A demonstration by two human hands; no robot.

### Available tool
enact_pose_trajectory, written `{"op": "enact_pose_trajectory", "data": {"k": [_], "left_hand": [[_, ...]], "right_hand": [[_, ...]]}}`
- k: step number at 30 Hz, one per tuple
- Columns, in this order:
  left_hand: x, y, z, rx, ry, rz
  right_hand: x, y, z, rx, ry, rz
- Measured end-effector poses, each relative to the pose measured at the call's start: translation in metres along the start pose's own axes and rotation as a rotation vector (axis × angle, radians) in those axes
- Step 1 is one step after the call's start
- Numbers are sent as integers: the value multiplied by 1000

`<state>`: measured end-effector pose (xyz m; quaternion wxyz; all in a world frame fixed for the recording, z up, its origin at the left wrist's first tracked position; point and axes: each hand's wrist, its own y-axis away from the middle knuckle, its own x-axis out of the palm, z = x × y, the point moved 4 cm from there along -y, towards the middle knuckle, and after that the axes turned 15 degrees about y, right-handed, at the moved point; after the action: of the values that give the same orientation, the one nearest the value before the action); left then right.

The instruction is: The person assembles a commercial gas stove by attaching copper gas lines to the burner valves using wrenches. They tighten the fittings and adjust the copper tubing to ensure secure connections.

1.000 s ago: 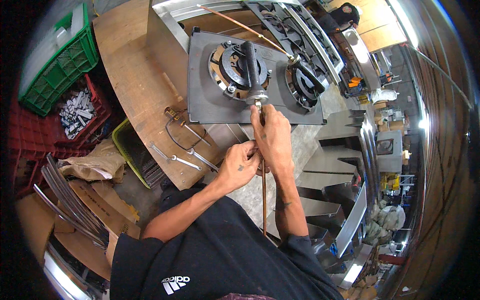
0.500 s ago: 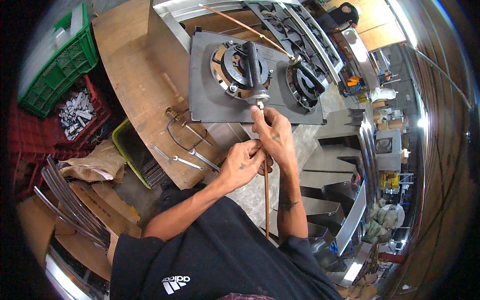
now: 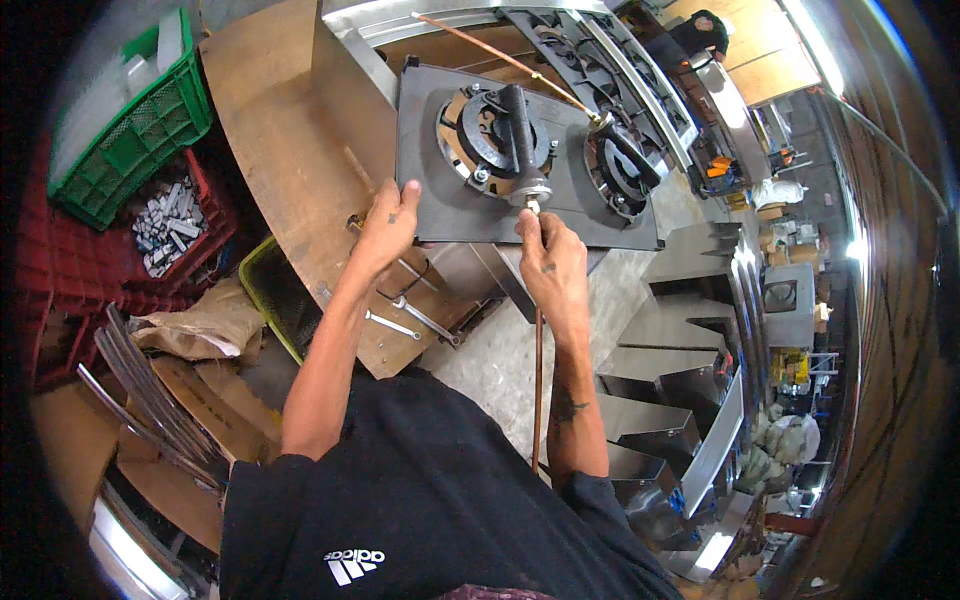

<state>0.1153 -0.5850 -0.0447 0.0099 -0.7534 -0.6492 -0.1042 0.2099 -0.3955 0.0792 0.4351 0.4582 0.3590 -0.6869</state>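
Observation:
A dark metal stove top plate (image 3: 420, 215) carries a left burner (image 3: 480, 130) and a right burner (image 3: 617, 172), each with a black tube. My left hand (image 3: 388, 232) is at the plate's left edge, thumb over the rim and the other fingers partly hidden, as if gripping it. With bent fingers, my right hand (image 3: 556, 268) pinches the brass fitting (image 3: 532, 205) at the end of the left burner's tube. Below that hand, a thin copper pipe (image 3: 538, 390) runs down toward my body. A second copper pipe (image 3: 500, 62) extends from the right burner's fitting.
Wrenches (image 3: 395, 324) lie on the wooden bench (image 3: 270, 110), near my left forearm. Farther left are a green crate (image 3: 140, 150) and a red crate (image 3: 60, 240) with small metal parts. Bent steel housings (image 3: 650, 370) stand to the right; another person (image 3: 690, 42) is at the far right.
My left hand has left the copper pipe below the fitting and moved up and left to the plate's edge. My right hand stays at the fitting. The view has shifted slightly.

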Motion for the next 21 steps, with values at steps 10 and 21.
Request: {"op": "enact_pose_trajectory", "data": {"k": [10, 21], "left_hand": [[19, 60, 16, -218, 323, 98], [32, 115, 5, -31, 91, -1]], "right_hand": [[-15, 26, -25, -71, 0, 12], [-30, 53, -48, -126, -51, 64]]}}
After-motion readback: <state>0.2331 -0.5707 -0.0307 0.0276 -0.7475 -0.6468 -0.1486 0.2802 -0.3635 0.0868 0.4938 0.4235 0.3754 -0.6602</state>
